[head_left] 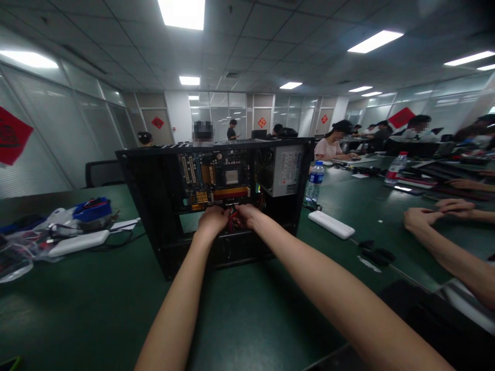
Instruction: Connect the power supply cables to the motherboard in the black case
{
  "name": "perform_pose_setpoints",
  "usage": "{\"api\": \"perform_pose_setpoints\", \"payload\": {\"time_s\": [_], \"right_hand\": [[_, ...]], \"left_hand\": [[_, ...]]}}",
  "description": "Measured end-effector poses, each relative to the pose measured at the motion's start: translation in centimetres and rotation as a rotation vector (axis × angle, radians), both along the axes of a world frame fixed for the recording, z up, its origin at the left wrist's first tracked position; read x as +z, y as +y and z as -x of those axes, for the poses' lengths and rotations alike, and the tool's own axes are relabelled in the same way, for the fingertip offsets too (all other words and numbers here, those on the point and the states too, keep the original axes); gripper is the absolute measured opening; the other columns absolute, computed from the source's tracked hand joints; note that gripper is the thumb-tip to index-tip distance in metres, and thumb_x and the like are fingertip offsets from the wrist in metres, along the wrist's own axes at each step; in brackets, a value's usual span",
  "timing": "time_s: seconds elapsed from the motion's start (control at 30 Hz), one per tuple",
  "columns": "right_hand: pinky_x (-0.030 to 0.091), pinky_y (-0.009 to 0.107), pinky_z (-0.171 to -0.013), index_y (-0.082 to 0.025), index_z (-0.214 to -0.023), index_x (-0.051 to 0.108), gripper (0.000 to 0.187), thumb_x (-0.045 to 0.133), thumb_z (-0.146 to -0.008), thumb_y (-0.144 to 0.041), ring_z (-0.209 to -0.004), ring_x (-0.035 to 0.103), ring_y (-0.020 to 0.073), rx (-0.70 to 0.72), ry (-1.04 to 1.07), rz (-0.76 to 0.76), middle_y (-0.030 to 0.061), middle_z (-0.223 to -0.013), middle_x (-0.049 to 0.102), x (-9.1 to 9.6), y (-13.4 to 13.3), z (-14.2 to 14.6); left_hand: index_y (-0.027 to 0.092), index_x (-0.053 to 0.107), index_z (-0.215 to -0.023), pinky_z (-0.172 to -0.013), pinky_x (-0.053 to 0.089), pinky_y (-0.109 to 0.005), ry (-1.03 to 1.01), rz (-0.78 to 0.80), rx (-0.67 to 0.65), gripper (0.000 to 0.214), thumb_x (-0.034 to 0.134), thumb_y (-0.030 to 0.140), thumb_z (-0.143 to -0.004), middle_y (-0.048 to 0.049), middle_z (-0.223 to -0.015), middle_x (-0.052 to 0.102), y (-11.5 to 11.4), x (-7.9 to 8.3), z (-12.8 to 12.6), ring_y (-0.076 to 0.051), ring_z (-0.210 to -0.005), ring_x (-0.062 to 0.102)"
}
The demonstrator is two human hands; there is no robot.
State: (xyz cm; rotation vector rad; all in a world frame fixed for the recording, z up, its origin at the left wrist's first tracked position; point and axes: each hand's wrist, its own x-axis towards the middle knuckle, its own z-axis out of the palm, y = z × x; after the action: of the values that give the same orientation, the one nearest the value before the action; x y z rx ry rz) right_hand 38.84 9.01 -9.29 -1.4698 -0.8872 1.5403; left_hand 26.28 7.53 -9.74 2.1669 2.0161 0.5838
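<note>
An open black computer case (150, 206) stands on the green table (96, 309) in front of me. Inside it I see a motherboard (214, 180) and a grey power supply with a fan (280, 170). Both my arms reach into the case. My left hand (212, 219) and my right hand (245, 215) are closed close together just below the motherboard, pinching a bundle of red and dark cables (231, 220). The fingertips are partly hidden by the cables.
A white power bank (331, 224) lies right of the case, a water bottle (314, 184) behind it. At left lie a white bar (79, 242), a blue item (93, 208) and plastic bags. Another person's hands (421, 216) rest at right. Several people sit at far tables.
</note>
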Motion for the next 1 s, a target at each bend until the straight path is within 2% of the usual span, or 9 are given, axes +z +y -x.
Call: {"api": "perform_pose_setpoints", "payload": {"time_s": [0.17,0.4,0.5,0.57,0.63,0.7,0.77,0.83,1.0], "right_hand": [[0.038,0.017,-0.041,-0.018,-0.089,0.043,0.016,0.040,-0.104,-0.026,-0.039,0.046,0.0069,-0.020,-0.025,-0.017,-0.0051,-0.056,0.048,-0.1,0.0,0.3],[0.044,0.019,-0.044,-0.016,-0.092,0.045,0.019,0.034,-0.104,-0.024,-0.040,0.048,0.0074,0.014,-0.142,-0.093,-0.0042,-0.056,0.048,-0.2,-0.1,0.7],[0.049,0.021,-0.050,-0.013,-0.094,0.050,0.021,0.031,-0.102,-0.017,-0.045,0.055,0.0094,0.040,-0.278,-0.185,-0.0022,-0.057,0.050,-0.4,-0.2,0.3],[0.051,0.024,-0.057,-0.011,-0.095,0.056,0.018,0.038,-0.098,-0.012,-0.054,0.061,0.0133,0.060,-0.415,-0.270,0.0025,-0.061,0.056,-0.6,-0.1,-0.6],[0.052,0.027,-0.068,-0.010,-0.090,0.061,0.014,0.048,-0.093,-0.008,-0.072,0.067,0.0192,0.088,-0.573,-0.383,0.0104,-0.073,0.064,-0.7,0.1,-2.1],[0.048,0.028,-0.081,-0.010,-0.084,0.066,0.012,0.055,-0.090,-0.008,-0.092,0.067,0.0237,0.137,-0.718,-0.510,0.0159,-0.089,0.069,-0.8,0.4,-3.8],[0.044,0.025,-0.087,-0.010,-0.086,0.069,0.017,0.054,-0.092,-0.011,-0.103,0.064,0.0235,0.206,-0.827,-0.615,0.0157,-0.101,0.070,-1.0,0.8,-5.1],[0.043,0.024,-0.085,-0.011,-0.094,0.071,0.023,0.048,-0.097,-0.016,-0.102,0.064,0.0213,0.279,-0.907,-0.680,0.0138,-0.104,0.071,-1.2,1.3,-5.7],[0.043,0.023,-0.084,-0.012,-0.105,0.072,0.030,0.044,-0.101,-0.022,-0.103,0.065,0.0207,0.379,-1.062,-0.770,0.0142,-0.111,0.071,-1.6,2.1,-5.0]], "left_hand": [[0.015,0.073,-0.099,-0.088,0.050,-0.042,0.028,-0.059,0.051,0.050,0.039,0.051,-0.092,-0.0211,-0.112,0.070,-0.6,0.5,0.0,-0.034,-0.107,0.065],[0.020,0.073,-0.104,-0.087,0.051,-0.035,0.069,-0.056,0.027,0.045,0.041,0.049,-0.093,-0.0149,-0.113,0.071,-0.8,0.6,-0.2,-0.028,-0.107,0.066],[0.019,0.073,-0.107,-0.087,0.052,-0.037,0.097,-0.081,0.068,0.047,0.039,0.049,-0.095,-0.0172,-0.112,0.070,-0.7,1.5,0.4,-0.030,-0.107,0.066],[0.019,0.073,-0.109,-0.084,0.052,-0.039,0.111,-0.097,0.092,0.048,0.038,0.049,-0.095,-0.0186,-0.110,0.071,-0.6,2.2,0.9,-0.032,-0.104,0.067],[0.021,0.074,-0.107,-0.082,0.053,-0.039,0.121,-0.103,0.083,0.046,0.041,0.050,-0.094,-0.0175,-0.107,0.072,-0.4,2.7,1.3,-0.032,-0.100,0.068],[0.022,0.076,-0.102,-0.080,0.053,-0.037,0.136,-0.101,0.054,0.044,0.043,0.050,-0.094,-0.0161,-0.103,0.073,-0.3,3.0,1.4,-0.031,-0.098,0.069],[0.021,0.076,-0.098,-0.079,0.053,-0.037,0.157,-0.098,0.030,0.044,0.044,0.050,-0.093,-0.0159,-0.101,0.073,-0.2,2.9,1.1,-0.031,-0.098,0.069],[0.021,0.076,-0.098,-0.079,0.053,-0.038,0.180,-0.096,0.012,0.043,0.045,0.050,-0.093,-0.0155,-0.101,0.074,-0.2,2.8,0.7,-0.031,-0.099,0.068],[0.026,0.075,-0.104,-0.082,0.053,-0.037,0.228,-0.078,-0.006,0.036,0.051,0.049,-0.091,-0.0123,-0.106,0.073,0.0,2.9,0.1,-0.030,-0.100,0.068]]}}
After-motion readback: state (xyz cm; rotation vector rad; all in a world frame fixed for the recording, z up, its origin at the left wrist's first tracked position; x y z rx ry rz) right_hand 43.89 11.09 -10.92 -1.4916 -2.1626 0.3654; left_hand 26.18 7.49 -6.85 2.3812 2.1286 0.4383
